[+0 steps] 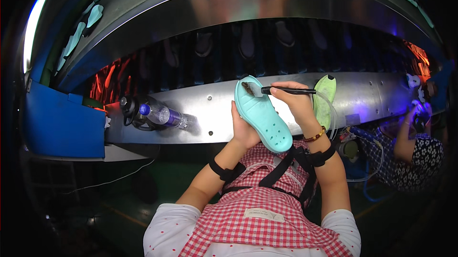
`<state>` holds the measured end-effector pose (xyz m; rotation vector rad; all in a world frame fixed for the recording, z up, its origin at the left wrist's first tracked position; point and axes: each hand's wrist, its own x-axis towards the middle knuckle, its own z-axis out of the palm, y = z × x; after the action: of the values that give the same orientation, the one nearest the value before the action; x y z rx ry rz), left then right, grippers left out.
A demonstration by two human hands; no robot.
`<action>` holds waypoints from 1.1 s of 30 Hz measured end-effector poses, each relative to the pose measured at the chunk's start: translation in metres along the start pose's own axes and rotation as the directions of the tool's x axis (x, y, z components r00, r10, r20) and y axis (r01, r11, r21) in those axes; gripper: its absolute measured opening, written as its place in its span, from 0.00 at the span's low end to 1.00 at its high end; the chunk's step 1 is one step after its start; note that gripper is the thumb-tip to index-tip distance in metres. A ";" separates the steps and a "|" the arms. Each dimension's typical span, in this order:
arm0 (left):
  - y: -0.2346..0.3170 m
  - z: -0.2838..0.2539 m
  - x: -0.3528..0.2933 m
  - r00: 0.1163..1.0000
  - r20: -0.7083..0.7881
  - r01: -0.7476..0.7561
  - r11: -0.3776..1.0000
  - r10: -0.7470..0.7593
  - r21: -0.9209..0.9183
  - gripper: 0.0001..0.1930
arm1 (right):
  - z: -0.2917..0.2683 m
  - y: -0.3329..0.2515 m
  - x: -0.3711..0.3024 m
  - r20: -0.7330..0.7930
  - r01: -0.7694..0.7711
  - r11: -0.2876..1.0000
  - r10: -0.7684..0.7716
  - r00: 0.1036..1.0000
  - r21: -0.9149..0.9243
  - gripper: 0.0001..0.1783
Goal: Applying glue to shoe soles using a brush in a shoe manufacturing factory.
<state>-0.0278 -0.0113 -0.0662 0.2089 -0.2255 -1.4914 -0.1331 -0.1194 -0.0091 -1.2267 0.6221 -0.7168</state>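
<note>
My left hand (pixel 245 130) holds a turquoise foam shoe sole (pixel 260 114) from its left side and underneath, above the front of the metal bench. Several small holes show at its near end, and a black patch sits at its far tip. In my right hand (pixel 296 104), the fingers are closed round the black handle of a brush (pixel 288 90). Its dark bristles touch the upper face of the sole near the far end. A clear tube (pixel 332 109) runs from the back of the handle. Beside my right hand a light green sole (pixel 324 94) lies on the bench.
On the left of the metal bench (pixel 214 114) are a clear bottle with a blue cap (pixel 164 115) and a dark bottle (pixel 131 109). Shoe shapes stand in a dark machine opening (pixel 248 42) behind, with orange glows at both ends. Another person (pixel 405 157) works at far right.
</note>
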 end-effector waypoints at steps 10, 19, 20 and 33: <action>0.031 -0.002 0.004 0.890 -0.381 -0.158 0.954 0.249 0.254 0.37 | -0.007 -0.028 -0.032 0.565 0.466 0.723 -0.127 0.815 -0.510 0.09; 0.019 0.052 -0.001 0.974 -0.225 -0.002 0.998 0.017 0.068 0.40 | 0.009 -0.059 -0.028 0.288 0.212 0.917 -0.114 0.951 -0.338 0.09; 0.022 0.051 -0.002 0.986 -0.165 -0.021 0.997 0.033 0.074 0.40 | 0.009 -0.060 -0.032 0.410 0.342 0.896 -0.209 0.888 -0.284 0.09; 0.048 0.073 -0.002 0.934 -0.008 -0.339 0.892 0.358 0.298 0.45 | -0.006 -0.070 -0.048 0.333 0.420 0.874 -0.331 0.883 -0.243 0.11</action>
<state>-0.0016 -0.0058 0.0171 0.4301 -0.4124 -1.0865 -0.1787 -0.0989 0.0592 -1.7401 0.2564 -0.7674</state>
